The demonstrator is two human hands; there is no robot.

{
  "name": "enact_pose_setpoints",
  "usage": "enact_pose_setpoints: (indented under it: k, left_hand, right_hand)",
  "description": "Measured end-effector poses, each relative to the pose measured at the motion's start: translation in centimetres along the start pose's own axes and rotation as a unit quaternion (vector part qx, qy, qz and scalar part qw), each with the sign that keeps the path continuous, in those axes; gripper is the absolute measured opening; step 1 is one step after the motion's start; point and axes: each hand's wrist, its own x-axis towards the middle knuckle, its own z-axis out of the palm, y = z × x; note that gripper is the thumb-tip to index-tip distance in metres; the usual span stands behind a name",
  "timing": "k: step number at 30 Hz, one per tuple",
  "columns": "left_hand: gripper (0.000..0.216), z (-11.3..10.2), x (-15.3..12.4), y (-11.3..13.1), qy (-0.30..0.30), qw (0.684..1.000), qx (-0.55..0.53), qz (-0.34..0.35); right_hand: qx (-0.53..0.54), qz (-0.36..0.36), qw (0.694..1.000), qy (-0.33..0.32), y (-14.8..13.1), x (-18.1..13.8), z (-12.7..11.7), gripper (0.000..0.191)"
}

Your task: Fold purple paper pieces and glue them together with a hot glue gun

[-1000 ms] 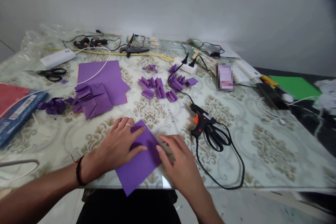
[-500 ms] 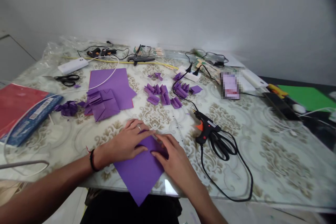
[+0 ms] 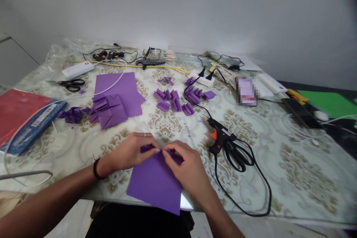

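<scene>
A sheet of purple paper point(image 3: 158, 182) lies in front of me, one corner jutting past the table's front edge. My left hand point(image 3: 139, 149) pinches its far edge between thumb and fingers. Close beside it, my right hand point(image 3: 182, 161) pinches the same edge, the fingertips of both hands almost touching. Along that far edge the paper seems raised or bent, though my fingers hide part of it. Beyond my hands sit several small folded purple paper pieces point(image 3: 175, 101). To the left is a larger folded purple paper form point(image 3: 111, 111) on flat purple sheets point(image 3: 129, 89).
Right of my hands lies a glue gun point(image 3: 221, 134) with a looped black cable, black scissor handles point(image 3: 237, 156) beside it. Farther back are a power strip point(image 3: 205, 78), a phone point(image 3: 247, 91) and pliers point(image 3: 147, 62). Scissors point(image 3: 71, 84) and a red-blue packet point(image 3: 30, 119) lie left.
The purple sheet has turned, so its near edge now runs more across. Both hands have gone from lying over its far corner to pinching its far edge, fingers more curled.
</scene>
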Motion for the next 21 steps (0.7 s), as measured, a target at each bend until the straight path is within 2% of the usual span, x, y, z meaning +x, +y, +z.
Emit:
enact_pose_setpoints:
  k: [9, 12, 15, 19, 21]
  left_hand:
    - [0.013, -1.8, 0.0, 1.6, 0.048, 0.997, -0.053, 0.008]
    - [0.013, -2.8, 0.2, 1.4, 0.085, 0.995, -0.044, -0.023]
    - [0.016, -3.6, 0.4, 0.5, 0.113, 0.991, -0.037, -0.054]
    - [0.019, -4.0, 0.6, -0.2, 0.139, 0.986, -0.036, -0.081]
    - [0.018, -3.8, 0.6, -0.1, 0.138, 0.986, -0.040, -0.084]
  right_hand:
    - [0.043, -0.025, 0.998, -0.027, -2.0, 2.2, -2.1, 0.015]
    - [0.032, -0.034, 0.998, -0.028, -1.3, 3.3, -3.0, 0.014]
    - [0.005, -0.042, 0.999, -0.029, 0.2, 4.6, -4.9, 0.014]
    - [-0.039, -0.039, 0.998, 0.017, 1.2, 6.1, -7.9, 0.013]
    - [-0.044, -0.044, 0.998, 0.033, 0.7, 6.6, -8.0, 0.012]
